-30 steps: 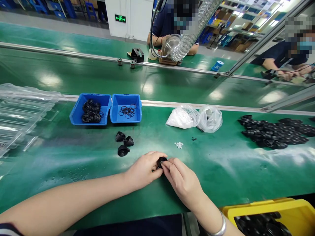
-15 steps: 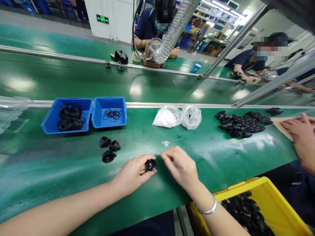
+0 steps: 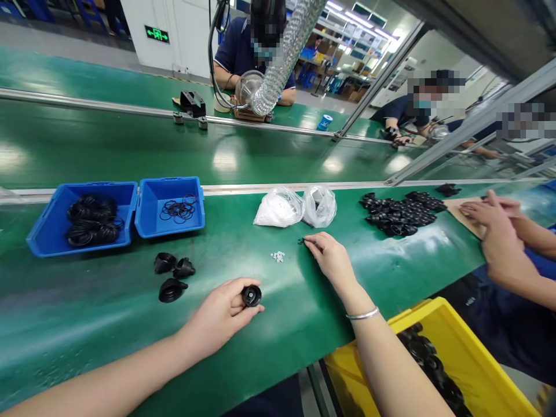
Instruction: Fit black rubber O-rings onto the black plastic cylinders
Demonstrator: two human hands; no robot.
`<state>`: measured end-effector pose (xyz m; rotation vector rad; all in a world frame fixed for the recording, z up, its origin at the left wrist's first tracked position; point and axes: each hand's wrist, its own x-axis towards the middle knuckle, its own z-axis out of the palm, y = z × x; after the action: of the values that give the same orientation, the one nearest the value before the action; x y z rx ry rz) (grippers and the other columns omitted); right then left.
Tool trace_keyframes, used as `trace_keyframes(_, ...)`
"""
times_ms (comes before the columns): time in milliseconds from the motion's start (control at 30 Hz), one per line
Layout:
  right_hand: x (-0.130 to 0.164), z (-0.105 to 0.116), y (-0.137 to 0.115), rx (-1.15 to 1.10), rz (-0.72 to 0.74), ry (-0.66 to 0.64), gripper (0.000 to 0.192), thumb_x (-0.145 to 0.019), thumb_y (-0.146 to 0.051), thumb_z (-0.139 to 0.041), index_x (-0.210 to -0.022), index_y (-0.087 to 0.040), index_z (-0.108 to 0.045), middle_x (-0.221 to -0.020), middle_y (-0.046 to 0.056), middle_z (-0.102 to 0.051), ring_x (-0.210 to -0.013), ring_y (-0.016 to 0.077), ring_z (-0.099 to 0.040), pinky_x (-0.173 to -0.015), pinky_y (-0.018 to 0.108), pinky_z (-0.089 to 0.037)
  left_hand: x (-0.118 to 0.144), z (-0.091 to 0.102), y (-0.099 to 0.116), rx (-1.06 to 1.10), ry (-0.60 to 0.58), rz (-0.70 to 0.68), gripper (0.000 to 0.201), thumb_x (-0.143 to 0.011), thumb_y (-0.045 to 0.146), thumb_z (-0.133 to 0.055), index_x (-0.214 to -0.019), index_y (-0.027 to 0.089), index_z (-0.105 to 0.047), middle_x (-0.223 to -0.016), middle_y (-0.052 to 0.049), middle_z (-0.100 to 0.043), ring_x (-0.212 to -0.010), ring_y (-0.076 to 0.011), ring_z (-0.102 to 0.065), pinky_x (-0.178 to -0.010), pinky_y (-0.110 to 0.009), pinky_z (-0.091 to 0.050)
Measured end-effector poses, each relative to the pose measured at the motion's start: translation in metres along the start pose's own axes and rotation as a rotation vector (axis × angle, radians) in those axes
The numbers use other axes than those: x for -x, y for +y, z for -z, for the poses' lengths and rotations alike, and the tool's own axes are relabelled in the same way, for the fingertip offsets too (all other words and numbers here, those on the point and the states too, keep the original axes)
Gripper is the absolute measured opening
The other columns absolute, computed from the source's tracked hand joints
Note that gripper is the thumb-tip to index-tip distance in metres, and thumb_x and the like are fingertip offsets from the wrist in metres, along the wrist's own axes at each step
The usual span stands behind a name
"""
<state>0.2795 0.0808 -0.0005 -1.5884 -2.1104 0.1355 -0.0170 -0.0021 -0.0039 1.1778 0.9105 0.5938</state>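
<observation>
My left hand (image 3: 226, 310) grips a round black plastic cap (image 3: 251, 296) above the green table, its hollow side facing me and a small pale piece at its centre. To the right, my right hand (image 3: 332, 260) reaches down to the tabletop, with thumb and forefinger pinched at some tiny black pieces (image 3: 300, 241). How many sit between the fingertips is hidden. A little heap of small white pieces (image 3: 278, 256) lies between my two hands. Left of my left hand stand several loose black caps (image 3: 172, 290).
Two blue bins, one with black rings (image 3: 93, 220), one with thin black O-rings (image 3: 178, 209), sit at left. Plastic bags (image 3: 278, 208) lie behind the white pieces. Black parts (image 3: 399, 213) are piled right, near a co-worker's hands (image 3: 490, 217). A yellow crate (image 3: 460, 347) stands below right.
My right hand has moved away from the cap, forward and right, onto the tiny black pieces. My left hand still holds the cap. The view has shifted to the right.
</observation>
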Motion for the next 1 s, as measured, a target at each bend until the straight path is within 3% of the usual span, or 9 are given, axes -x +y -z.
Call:
trace_keyframes(267,0.002,0.005,-0.005,-0.006,-0.023,0.055,0.027,-0.093,-0.036,-0.054,-0.079,-0.016,-0.065,-0.071,0.005,-0.061,-0.066,0.0187,-0.06,-0.062,0.031,-0.048,-0.001,0.0,0.003,0.057,-0.004,-0.024,0.032,-0.085,0.024,-0.062,-0.115,0.022,-0.051,-0.104,-0.004,-0.065,-0.101,-0.0216,-0.07,-0.093,-0.034,-0.053)
trace_keyframes(400,0.015,0.007,-0.053,-0.121,0.003,0.038,0.021,-0.094,-0.032,-0.055,-0.082,-0.018,-0.065,-0.069,0.002,-0.06,-0.058,0.0146,-0.057,-0.057,0.028,-0.047,-0.001,0.0,0.003,0.08,0.008,-0.058,0.031,-0.083,0.019,-0.062,-0.113,0.021,-0.053,-0.106,-0.005,-0.064,-0.097,-0.021,-0.071,-0.089,-0.033,-0.054)
trace_keyframes(500,0.031,0.002,-0.099,-0.395,0.13,-0.129,0.01,-0.093,-0.021,-0.058,-0.085,-0.02,-0.064,-0.077,0.002,-0.062,-0.068,0.0139,-0.059,-0.062,0.026,-0.048,-0.003,0.001,0.006,0.039,0.026,-0.075,0.031,-0.081,0.019,-0.064,-0.111,0.021,-0.055,-0.105,-0.005,-0.066,-0.095,-0.0205,-0.07,-0.086,-0.032,-0.055)
trace_keyframes(600,0.042,-0.009,-0.124,-0.488,0.211,-0.176,0.008,-0.092,-0.014,-0.057,-0.09,-0.02,-0.062,-0.082,0.003,-0.061,-0.077,0.0143,-0.06,-0.067,0.026,-0.05,-0.004,0.001,0.009,-0.012,0.028,-0.104,0.028,-0.081,0.021,-0.064,-0.108,0.02,-0.057,-0.101,-0.004,-0.066,-0.09,-0.019,-0.068,-0.081,-0.03,-0.054)
trace_keyframes(800,0.039,-0.019,-0.127,-0.452,0.274,-0.184,0.009,-0.092,-0.012,-0.056,-0.093,-0.019,-0.062,-0.086,0.004,-0.058,-0.08,0.0148,-0.06,-0.069,0.027,-0.053,-0.004,0.004,0.012,-0.18,0.058,-0.124,0.023,-0.081,0.019,-0.061,-0.104,0.019,-0.058,-0.081,0.002,-0.058,-0.064,-0.0111,-0.056,-0.06,-0.022,-0.045)
trace_keyframes(1000,0.041,-0.014,-0.128,-0.353,0.358,-0.209,0.014,-0.094,-0.012,-0.054,-0.102,-0.019,-0.063,-0.09,0.006,-0.06,-0.084,0.0157,-0.063,-0.072,0.027,-0.056,-0.003,0.005,0.011,-0.233,0.083,-0.14,0.025,-0.078,0.017,-0.061,-0.103,0.019,-0.06,-0.088,0.0,-0.06,-0.072,-0.0136,-0.059,-0.066,-0.024,-0.047)
